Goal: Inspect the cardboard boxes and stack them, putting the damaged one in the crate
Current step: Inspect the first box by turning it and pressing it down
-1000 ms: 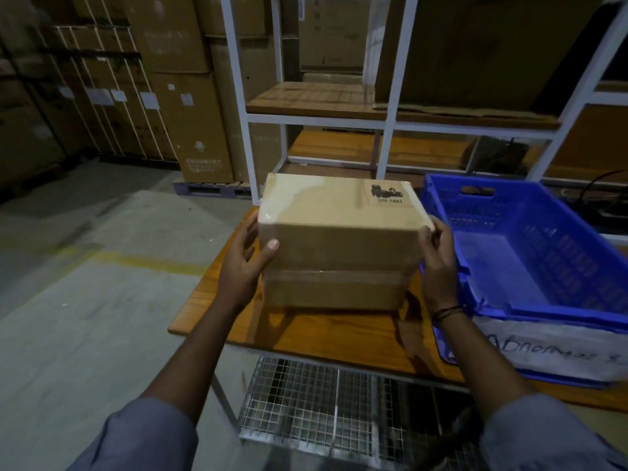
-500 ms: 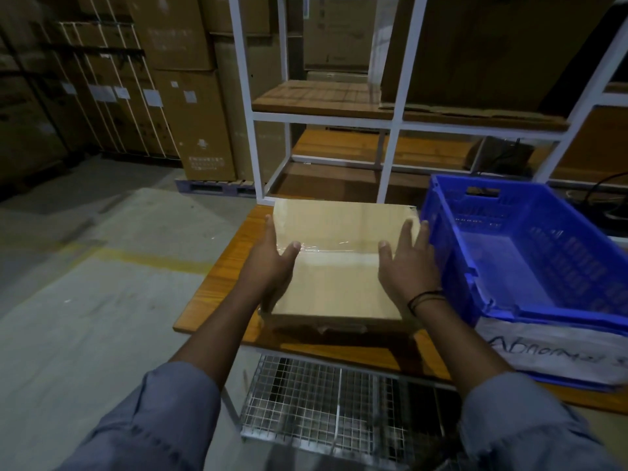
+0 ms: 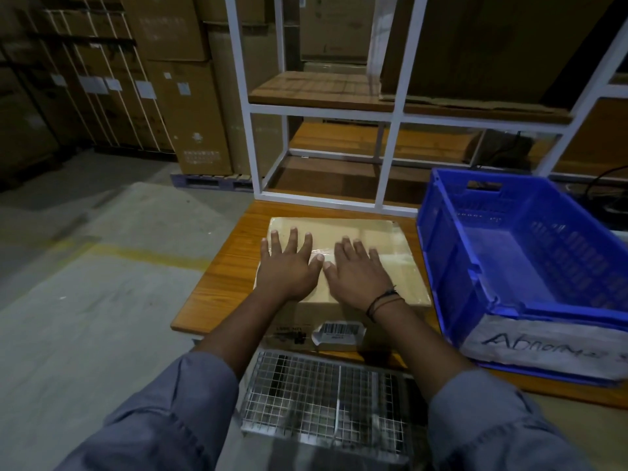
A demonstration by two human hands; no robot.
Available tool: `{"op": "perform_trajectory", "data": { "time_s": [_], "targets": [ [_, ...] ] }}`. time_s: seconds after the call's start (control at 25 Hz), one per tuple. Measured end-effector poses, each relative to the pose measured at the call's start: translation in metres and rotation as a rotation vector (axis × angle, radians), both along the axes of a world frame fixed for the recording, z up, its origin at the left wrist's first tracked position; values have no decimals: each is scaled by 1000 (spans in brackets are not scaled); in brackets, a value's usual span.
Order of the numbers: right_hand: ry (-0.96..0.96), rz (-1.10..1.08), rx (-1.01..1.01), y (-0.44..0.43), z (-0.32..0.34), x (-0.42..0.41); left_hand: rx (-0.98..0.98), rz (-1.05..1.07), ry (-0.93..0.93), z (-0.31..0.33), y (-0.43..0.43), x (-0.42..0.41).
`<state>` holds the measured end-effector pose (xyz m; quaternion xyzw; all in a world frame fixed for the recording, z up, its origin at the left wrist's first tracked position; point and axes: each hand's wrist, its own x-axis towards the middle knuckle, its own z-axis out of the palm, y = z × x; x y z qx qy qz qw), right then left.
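A brown cardboard box (image 3: 384,243) rests on the wooden table (image 3: 221,280), its taped top facing up and a barcode label on the side facing me. My left hand (image 3: 289,266) and my right hand (image 3: 356,273) lie flat, side by side, on the box's top, fingers spread and holding nothing. To the right of the box stands a blue plastic crate (image 3: 530,253) with nothing visible inside and a white handwritten label on its near wall.
A white metal rack (image 3: 390,113) with wooden shelves rises behind the table. Large stacked cartons (image 3: 190,107) on a pallet stand at the back left. A wire mesh shelf (image 3: 326,396) sits below the table's near edge. Concrete floor with a yellow line lies to the left.
The box was turned over and set down flat on the table. Both hands moved from its sides to lie flat on its top.
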<state>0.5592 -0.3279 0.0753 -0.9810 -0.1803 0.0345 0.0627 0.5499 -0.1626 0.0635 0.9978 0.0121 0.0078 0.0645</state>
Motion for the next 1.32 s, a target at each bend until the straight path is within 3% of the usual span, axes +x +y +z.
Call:
{"op": "perform_trajectory", "data": {
  "time_s": [0.32, 0.72, 1.04, 1.2, 1.32],
  "targets": [
    [42, 78, 29, -15, 1, 2, -11, 3, 18, 1, 1, -2],
    [39, 17, 45, -34, 1, 5, -13, 6, 0, 0, 5, -5],
    [98, 379, -164, -79, 10, 0, -23, -130, 45, 9, 20, 2],
    [26, 304, -146, -77, 5, -10, -45, -196, 88, 25, 15, -6],
    [22, 92, -75, -56, 6, -16, -150, -353, 207, 37, -11, -29]
  ]
}}
